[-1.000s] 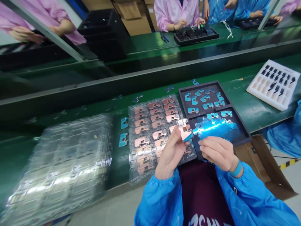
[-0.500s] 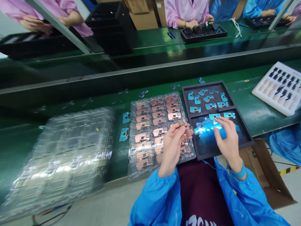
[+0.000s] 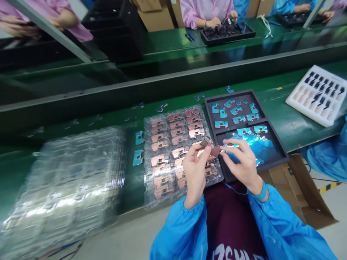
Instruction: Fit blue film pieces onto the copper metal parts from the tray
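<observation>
My left hand (image 3: 194, 167) pinches a small copper-coloured part (image 3: 210, 146) above the right edge of a clear blister tray (image 3: 151, 191) that holds several such copper parts. My right hand (image 3: 240, 160) comes in from the right, and its thumb and forefinger close on the same part's right end. Just behind the hands sits a black tray (image 3: 276, 141) with two compartments: the far one holds several blue film-covered pieces (image 3: 234, 112), the near one a pile of peeled blue film (image 3: 258, 144).
A stack of clear blister trays (image 3: 65, 187) lies at the left. A white tray of dark parts (image 3: 316, 94) sits at the right. Loose blue pieces (image 3: 138, 148) lie on the green bench. An open cardboard box (image 3: 300, 187) stands below. Across the belt, other people work at black trays (image 3: 227, 32).
One second ago my right hand pulled a blue film off the part; it then reached over the black tray and left the film there. Now it is back on the copper part.
</observation>
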`<state>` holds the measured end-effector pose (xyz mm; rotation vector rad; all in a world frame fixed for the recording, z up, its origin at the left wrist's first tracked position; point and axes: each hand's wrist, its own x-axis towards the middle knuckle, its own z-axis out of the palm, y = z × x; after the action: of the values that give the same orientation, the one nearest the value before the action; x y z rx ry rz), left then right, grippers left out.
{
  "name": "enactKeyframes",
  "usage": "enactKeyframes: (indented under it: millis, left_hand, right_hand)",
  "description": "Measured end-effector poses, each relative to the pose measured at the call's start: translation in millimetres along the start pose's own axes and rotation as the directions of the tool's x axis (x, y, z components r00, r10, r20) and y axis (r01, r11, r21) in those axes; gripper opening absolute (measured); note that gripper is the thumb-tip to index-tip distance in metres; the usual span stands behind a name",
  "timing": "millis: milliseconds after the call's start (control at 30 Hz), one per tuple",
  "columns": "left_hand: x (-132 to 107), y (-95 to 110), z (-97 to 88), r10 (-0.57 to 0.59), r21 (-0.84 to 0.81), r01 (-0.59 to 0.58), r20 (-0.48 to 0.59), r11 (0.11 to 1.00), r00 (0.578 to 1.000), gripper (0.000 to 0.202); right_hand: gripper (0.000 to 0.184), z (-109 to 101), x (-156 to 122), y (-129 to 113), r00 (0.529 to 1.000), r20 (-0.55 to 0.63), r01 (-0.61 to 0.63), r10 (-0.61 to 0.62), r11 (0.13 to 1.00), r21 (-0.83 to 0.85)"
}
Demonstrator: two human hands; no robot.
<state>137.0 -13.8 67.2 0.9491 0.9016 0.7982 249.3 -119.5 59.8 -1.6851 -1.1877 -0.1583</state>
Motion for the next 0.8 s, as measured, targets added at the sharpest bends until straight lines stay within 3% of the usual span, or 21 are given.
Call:
enactKeyframes:
  millis: [300,667,733,800]
  left_hand:
    - [-8.8,-2.0,1.5,0.087,0.099,-0.084,-0.027,0.992,0.996,0.031]
    - [-12.7,-9.3,-0.1,0.154,0.123,-0.145,-0.066,0.982,0.986,0.035]
    - [-14.0,-10.4,-0.2,0.149,0.117,-0.140,-0.073,0.983,0.986,0.034]
    - [-14.7,-9.7,0.4,0.128,0.078,-0.122,-0.072,0.989,0.989,0.036]
  right_hand:
    - [0.004,4.1,1.2,-1.8,0.955,0.080,-0.295,0.284,0.919,0.261]
    - [0.011,3.3,3.5,-2.7,0.942,0.082,-0.337,0.327,0.905,0.258]
    - [0.013,4.7,3.6,-3.4,0.920,0.093,-0.390,0.381,0.867,0.310]
    - [0.017,6.2,3.1,-2.3,0.870,0.137,-0.483,0.473,0.766,0.425]
